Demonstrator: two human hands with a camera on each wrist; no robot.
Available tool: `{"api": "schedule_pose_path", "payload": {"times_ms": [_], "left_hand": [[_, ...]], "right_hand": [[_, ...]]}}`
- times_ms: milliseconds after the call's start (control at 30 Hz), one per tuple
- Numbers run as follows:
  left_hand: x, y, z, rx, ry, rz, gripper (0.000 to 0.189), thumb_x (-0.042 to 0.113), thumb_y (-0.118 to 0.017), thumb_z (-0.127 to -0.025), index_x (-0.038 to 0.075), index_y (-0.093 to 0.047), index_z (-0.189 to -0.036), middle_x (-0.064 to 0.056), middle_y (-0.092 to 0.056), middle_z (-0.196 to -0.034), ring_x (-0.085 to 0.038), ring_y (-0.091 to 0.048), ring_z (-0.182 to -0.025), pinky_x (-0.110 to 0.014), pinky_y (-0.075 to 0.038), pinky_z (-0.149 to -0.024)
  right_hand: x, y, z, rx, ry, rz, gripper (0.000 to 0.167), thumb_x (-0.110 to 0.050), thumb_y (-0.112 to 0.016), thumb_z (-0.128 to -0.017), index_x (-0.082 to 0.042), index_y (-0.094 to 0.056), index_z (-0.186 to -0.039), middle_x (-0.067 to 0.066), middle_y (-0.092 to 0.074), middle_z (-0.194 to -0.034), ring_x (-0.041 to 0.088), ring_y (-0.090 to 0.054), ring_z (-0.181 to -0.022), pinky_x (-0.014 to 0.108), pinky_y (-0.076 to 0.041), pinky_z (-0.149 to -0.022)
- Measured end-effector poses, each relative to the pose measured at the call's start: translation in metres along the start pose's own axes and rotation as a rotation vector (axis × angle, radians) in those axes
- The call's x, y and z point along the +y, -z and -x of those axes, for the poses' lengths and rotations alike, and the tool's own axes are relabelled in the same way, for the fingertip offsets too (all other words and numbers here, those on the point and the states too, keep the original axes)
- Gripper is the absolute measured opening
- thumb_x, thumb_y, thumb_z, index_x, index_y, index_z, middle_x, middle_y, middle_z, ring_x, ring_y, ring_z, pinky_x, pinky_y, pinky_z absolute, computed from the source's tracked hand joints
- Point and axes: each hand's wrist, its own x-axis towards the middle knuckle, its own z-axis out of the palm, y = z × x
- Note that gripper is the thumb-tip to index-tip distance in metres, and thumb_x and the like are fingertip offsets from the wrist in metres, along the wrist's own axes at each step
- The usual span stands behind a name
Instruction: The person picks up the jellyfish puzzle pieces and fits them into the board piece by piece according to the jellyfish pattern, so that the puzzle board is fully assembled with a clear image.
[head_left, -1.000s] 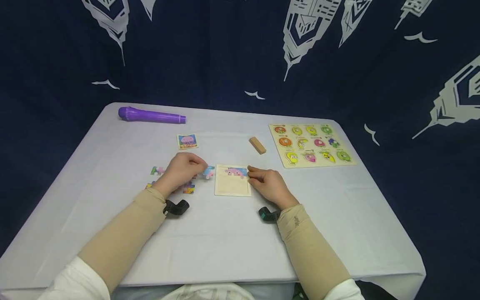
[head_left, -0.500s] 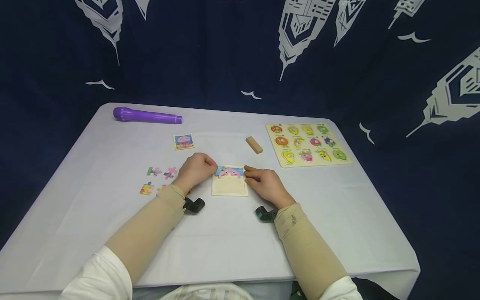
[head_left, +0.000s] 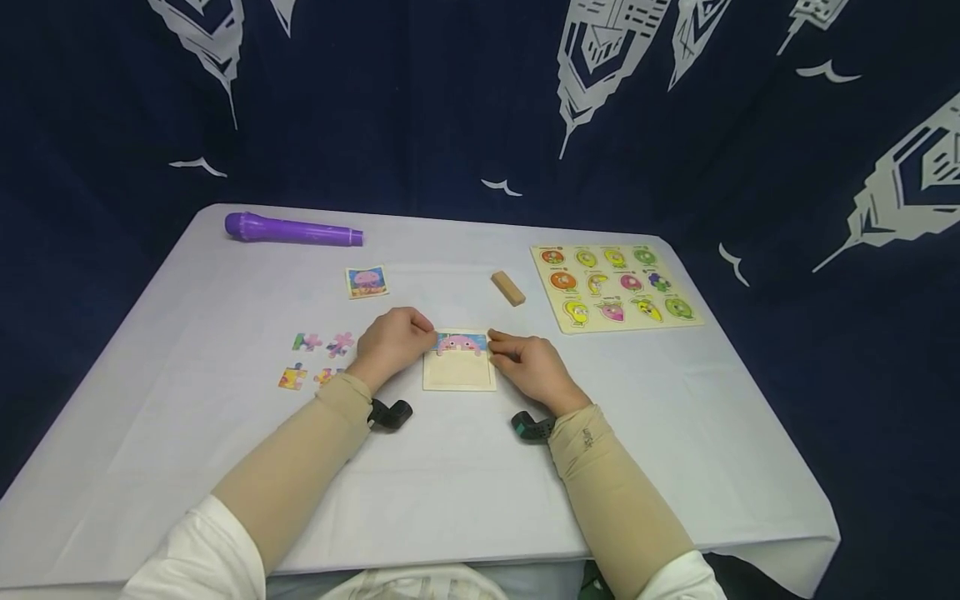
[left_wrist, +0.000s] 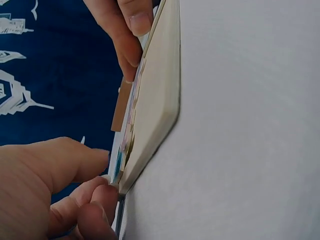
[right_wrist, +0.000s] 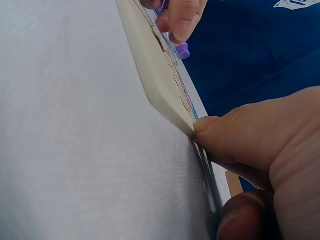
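A shallow wooden puzzle tray (head_left: 459,375) lies flat in mid-table, bare in its lower part. Along its top sit puzzle pieces (head_left: 459,342) showing a pink character on blue. At the tray's upper left corner, my left hand (head_left: 393,340) pinches the end piece; in the left wrist view, thumb and fingertips (left_wrist: 102,192) meet at its blue edge (left_wrist: 118,165). My right hand (head_left: 534,367) holds the tray's right edge, the thumb (right_wrist: 207,127) pressed against its side in the right wrist view. Loose puzzle pieces (head_left: 293,377) lie left of my left hand, partly hidden by that forearm.
A small picture card (head_left: 367,282) lies beyond my left hand, and a purple toy microphone (head_left: 292,230) at the back left. Behind the tray is a small wooden block (head_left: 508,288). A fruit puzzle board (head_left: 618,289) occupies the back right of the white-covered table (head_left: 420,492).
My left hand has carried a blue and pink piece rightward onto the tray's upper left corner, where it now sits beside the other pink piece. My right hand has stayed at the tray's edge.
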Motion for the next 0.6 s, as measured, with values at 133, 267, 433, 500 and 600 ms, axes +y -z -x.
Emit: {"api": "schedule_pose_path", "payload": {"times_ms": [133, 267, 433, 500, 600], "left_hand": [[0.0002, -0.0010, -0.0002, -0.003, -0.015, -0.019, 0.019, 0.037, -0.075, -0.092, 0.020, -0.072, -0.100, 0.004, -0.072, -0.090, -0.016, -0.065, -0.077, -0.033, -0.045, -0.065], [-0.0005, -0.0020, -0.0008, 0.000, -0.032, -0.038, 0.020, 0.038, -0.077, -0.092, 0.020, -0.071, -0.100, 0.004, -0.071, -0.090, -0.016, -0.064, -0.077, -0.033, -0.044, -0.065], [0.0000, -0.0031, -0.0005, 0.008, -0.046, -0.046, 0.020, 0.038, -0.077, -0.091, 0.020, -0.072, -0.099, 0.004, -0.070, -0.088, -0.017, -0.063, -0.076, -0.033, -0.043, -0.065], [0.0002, -0.0036, -0.0002, 0.010, -0.049, -0.045, 0.019, 0.037, -0.077, -0.091, 0.021, -0.072, -0.098, 0.004, -0.070, -0.087, -0.017, -0.063, -0.076, -0.033, -0.043, -0.065], [0.0002, -0.0046, -0.0002, 0.009, -0.050, -0.052, 0.020, 0.039, -0.077, -0.090, 0.022, -0.072, -0.097, 0.005, -0.069, -0.087, -0.017, -0.062, -0.077, -0.034, -0.043, -0.066]], "right_hand": [[0.0014, -0.0005, -0.0008, 0.001, 0.001, -0.001, 0.028, -0.017, -0.072, -0.097, -0.008, -0.075, -0.123, 0.001, -0.065, -0.140, 0.024, -0.060, -0.133, 0.042, -0.046, -0.111], [0.0023, -0.0010, -0.0013, 0.001, 0.001, 0.002, 0.028, -0.017, -0.072, -0.097, -0.007, -0.075, -0.123, 0.001, -0.065, -0.140, 0.023, -0.060, -0.133, 0.042, -0.046, -0.111], [0.0010, 0.0002, -0.0016, 0.003, 0.007, 0.011, 0.028, -0.016, -0.072, -0.097, -0.007, -0.075, -0.123, 0.001, -0.065, -0.140, 0.024, -0.060, -0.132, 0.042, -0.046, -0.111], [0.0008, 0.0001, -0.0016, 0.002, 0.006, 0.007, 0.028, -0.016, -0.072, -0.097, -0.007, -0.075, -0.123, 0.001, -0.065, -0.140, 0.024, -0.060, -0.132, 0.042, -0.046, -0.111], [0.0007, -0.0004, -0.0013, 0.000, 0.003, 0.001, 0.028, -0.016, -0.072, -0.097, -0.007, -0.075, -0.123, 0.001, -0.065, -0.141, 0.024, -0.060, -0.133, 0.042, -0.046, -0.111]]}}
